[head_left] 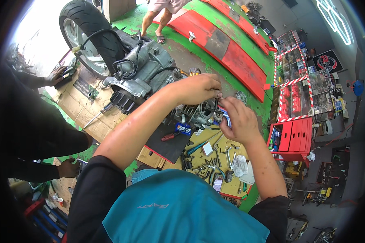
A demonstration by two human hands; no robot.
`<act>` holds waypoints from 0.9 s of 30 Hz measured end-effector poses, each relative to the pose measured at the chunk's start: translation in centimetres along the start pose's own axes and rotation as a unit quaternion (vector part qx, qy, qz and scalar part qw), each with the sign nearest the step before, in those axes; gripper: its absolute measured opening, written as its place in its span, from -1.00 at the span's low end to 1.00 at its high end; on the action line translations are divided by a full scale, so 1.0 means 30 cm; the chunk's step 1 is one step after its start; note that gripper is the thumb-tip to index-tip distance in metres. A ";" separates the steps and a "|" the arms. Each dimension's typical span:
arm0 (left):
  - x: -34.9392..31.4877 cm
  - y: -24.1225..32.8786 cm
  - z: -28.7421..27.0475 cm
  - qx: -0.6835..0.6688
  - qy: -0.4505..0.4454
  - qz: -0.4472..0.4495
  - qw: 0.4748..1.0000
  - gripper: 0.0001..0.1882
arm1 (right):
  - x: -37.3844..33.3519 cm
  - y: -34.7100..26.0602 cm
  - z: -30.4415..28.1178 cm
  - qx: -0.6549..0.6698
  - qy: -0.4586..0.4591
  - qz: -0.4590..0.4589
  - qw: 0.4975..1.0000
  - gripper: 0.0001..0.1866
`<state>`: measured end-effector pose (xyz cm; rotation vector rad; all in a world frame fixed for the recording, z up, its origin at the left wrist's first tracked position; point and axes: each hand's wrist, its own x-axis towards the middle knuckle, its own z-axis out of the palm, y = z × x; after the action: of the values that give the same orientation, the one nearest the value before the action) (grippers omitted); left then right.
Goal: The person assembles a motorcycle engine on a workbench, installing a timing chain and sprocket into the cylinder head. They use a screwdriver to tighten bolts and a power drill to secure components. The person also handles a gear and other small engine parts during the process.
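Red ramps [227, 48] stretch over the green floor [257, 69] on the far side, where a person in shorts and sandals [161, 24] stands partly out of view. A co-worker in dark clothing [36, 117] is at the left, one gloved hand [56, 75] on a dark object. An engine [144, 65], joined to a black-tyred wheel [89, 36], lies on a tan-topped bench [65, 107], and a red drawer cabinet [291, 137] stands to the right. In the middle, the person's own two hands are near each other over the finned end of the engine: the left hand [202, 90] pinches the upper end of a slim dark tool [216, 104], which stands roughly upright just above the metal; the right hand [240, 119] curls close beside its lower end, next to a small blue-and-white item [225, 116], and whether it grips either cannot be told. Nearer the person, a yellow surface [230, 189] carries a crumpled clear bag [239, 165], a lit phone [217, 183], wrenches [228, 156] and a small white box [207, 148].
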<state>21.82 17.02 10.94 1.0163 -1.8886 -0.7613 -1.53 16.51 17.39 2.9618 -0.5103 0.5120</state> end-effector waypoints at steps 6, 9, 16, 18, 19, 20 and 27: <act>0.080 0.012 -0.023 -0.014 -0.143 -0.103 0.984 -0.61 | 0.015 0.059 -0.009 -0.086 -0.063 -0.126 0.986 -0.59; 0.111 0.010 -0.014 0.007 -0.184 -0.107 0.977 -0.58 | 0.023 0.067 0.001 -0.094 -0.048 -0.158 0.982 -0.66; 0.039 0.019 -0.022 -0.120 -0.054 -0.091 0.987 -0.67 | 0.004 0.005 0.021 -0.032 -0.093 -0.028 0.995 -0.83; 0.009 0.035 -0.051 -0.114 -0.067 -0.104 0.986 -0.72 | 0.002 -0.008 0.032 0.013 -0.101 0.043 0.994 -0.81; -0.008 0.025 -0.051 -0.093 -0.070 -0.081 0.990 -0.73 | -0.009 -0.004 0.056 0.045 -0.101 0.080 0.991 -0.78; -0.024 0.017 -0.051 -0.072 -0.071 -0.056 0.993 -0.75 | -0.015 0.000 0.074 0.075 -0.101 0.116 0.985 -0.74; -0.138 0.088 -0.063 0.008 -0.055 0.052 0.997 -0.47 | 0.024 -0.042 0.046 0.577 -0.155 0.550 0.584 -0.59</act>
<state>23.86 21.66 12.32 0.8936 -2.0278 -0.7561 -0.02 17.26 16.31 3.1676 -3.2516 0.4201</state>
